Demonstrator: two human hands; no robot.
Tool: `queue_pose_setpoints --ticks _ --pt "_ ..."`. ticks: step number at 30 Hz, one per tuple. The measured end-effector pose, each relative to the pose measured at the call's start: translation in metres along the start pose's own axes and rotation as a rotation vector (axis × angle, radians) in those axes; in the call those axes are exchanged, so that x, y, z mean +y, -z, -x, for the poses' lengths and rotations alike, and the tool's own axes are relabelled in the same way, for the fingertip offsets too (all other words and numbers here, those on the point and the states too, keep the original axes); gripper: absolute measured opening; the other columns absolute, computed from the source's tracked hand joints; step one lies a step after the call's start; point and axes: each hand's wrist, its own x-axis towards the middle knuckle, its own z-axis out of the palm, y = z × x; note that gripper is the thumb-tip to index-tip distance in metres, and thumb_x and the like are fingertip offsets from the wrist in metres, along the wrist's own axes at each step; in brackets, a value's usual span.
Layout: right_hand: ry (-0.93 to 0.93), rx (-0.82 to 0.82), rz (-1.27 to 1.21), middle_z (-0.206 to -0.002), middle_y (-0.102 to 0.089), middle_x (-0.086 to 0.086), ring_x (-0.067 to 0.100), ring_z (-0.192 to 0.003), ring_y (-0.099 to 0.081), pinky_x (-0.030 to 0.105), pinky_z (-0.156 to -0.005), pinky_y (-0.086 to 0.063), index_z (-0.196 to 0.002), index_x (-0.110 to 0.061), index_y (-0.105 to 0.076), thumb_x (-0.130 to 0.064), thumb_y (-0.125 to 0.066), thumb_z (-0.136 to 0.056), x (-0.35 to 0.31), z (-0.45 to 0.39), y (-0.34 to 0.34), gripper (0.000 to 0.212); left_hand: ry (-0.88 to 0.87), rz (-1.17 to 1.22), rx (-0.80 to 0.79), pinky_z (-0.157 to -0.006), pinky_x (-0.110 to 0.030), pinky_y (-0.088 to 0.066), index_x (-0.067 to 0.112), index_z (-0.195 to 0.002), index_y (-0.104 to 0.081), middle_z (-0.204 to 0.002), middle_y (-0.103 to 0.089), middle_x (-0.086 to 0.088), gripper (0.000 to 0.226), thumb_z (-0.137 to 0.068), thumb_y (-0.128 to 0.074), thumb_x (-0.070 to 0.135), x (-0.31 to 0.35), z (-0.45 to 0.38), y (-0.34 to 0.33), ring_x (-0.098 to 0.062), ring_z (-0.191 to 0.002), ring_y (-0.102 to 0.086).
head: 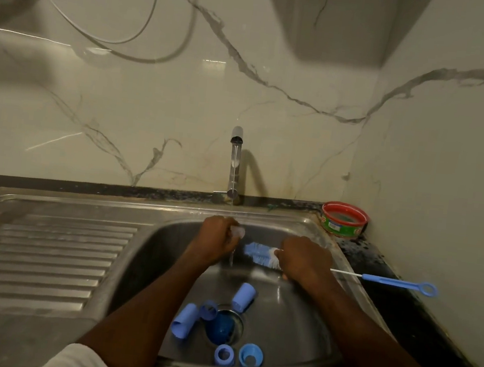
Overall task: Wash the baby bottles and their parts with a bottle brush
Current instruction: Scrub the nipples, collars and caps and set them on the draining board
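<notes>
While water runs from the tap [234,164], the left hand [214,239] grips a small clear bottle part [237,231] in the middle of the frame. The right hand [304,258] grips the bottle brush [260,254]. Turn the part slowly under the water. Blue parts [244,296] lie below in the sink [304,338], leaving room above.

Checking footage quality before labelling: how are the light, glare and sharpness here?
Head view: dim, yellowish light; bright glare streaks on the glossy wall; the tap casts a shadow to its right; wide-angle bending curves the sink edges; upper corners look blurred.
</notes>
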Motion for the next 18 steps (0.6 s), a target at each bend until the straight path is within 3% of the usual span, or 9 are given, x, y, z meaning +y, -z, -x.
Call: queue_pose_setpoints --ticks 2,6,9,11,13,18 --pt "0.007 0.002 0.003 -0.108 -0.069 -0.003 0.018 -0.099 -0.066 0.032 -0.071 -0.042 -0.114 -0.028 -0.067 -0.032 -0.063 -0.094 -0.002 0.0 -0.002 0.021 0.066 -0.004 0.019 -0.061 -0.01 -0.042 0.025 -0.085 -0.061 -0.075 -0.059 0.009 0.013 -0.094 -0.07 0.026 0.001 0.0 -0.005 0.001 -0.067 -0.056" --pt "-0.009 0.005 -0.008 -0.11 -0.068 -0.003 0.018 -0.102 -0.065 0.033 -0.071 -0.04 -0.115 -0.029 -0.066 -0.033 -0.064 -0.094 -0.003 -0.001 -0.004 0.022 0.153 0.032 0.081 -0.065 -0.015 -0.041 0.022 -0.078 -0.06 -0.072 -0.059 0.005 0.02 -0.094 -0.07 0.027 -0.005 0.0 -0.011 -0.004 -0.066 -0.056" --pt "-0.001 0.003 -0.002 -0.109 -0.069 -0.003 0.018 -0.101 -0.065 0.034 -0.071 -0.04 -0.114 -0.029 -0.066 -0.033 -0.066 -0.093 -0.001 -0.003 -0.005 0.022 0.15 -0.047 0.049 -0.081 -0.026 -0.047 0.018 -0.103 -0.064 -0.098 -0.059 0.002 0.018 -0.097 -0.065 0.035 -0.011 -0.001 -0.012 -0.012 -0.089 -0.057" --pt "0.001 0.009 -0.008 -0.109 -0.068 -0.003 0.018 -0.101 -0.065 0.034 -0.071 -0.039 -0.114 -0.029 -0.067 -0.034 -0.063 -0.094 -0.001 -0.004 -0.007 0.021 0.161 -0.029 0.013 -0.078 -0.019 -0.042 0.017 -0.117 -0.058 -0.107 -0.057 0.0 0.025 -0.1 -0.06 0.036 -0.013 -0.002 -0.013 -0.014 -0.098 -0.058" --pt "-0.002 0.025 -0.01 -0.108 -0.068 -0.002 0.018 -0.1 -0.065 0.034 -0.071 -0.038 -0.114 -0.029 -0.067 -0.036 -0.06 -0.096 -0.002 -0.005 -0.008 0.02 0.166 0.034 -0.012 -0.069 -0.015 -0.041 0.016 -0.116 -0.055 -0.105 -0.062 -0.002 0.023 -0.101 -0.059 0.032 -0.014 -0.002 -0.015 -0.013 -0.093 -0.061" --pt "0.047 0.046 -0.012 -0.114 -0.068 -0.001 0.02 -0.104 -0.064 0.032 -0.073 -0.038 -0.114 -0.028 -0.067 -0.036 -0.053 -0.098 -0.002 -0.002 -0.006 0.023 0.193 0.09 -0.049 -0.071 -0.017 -0.047 0.014 -0.115 -0.059 -0.103 -0.063 -0.001 0.023 -0.096 -0.067 0.021 -0.015 0.0 -0.012 -0.012 -0.093 -0.063"
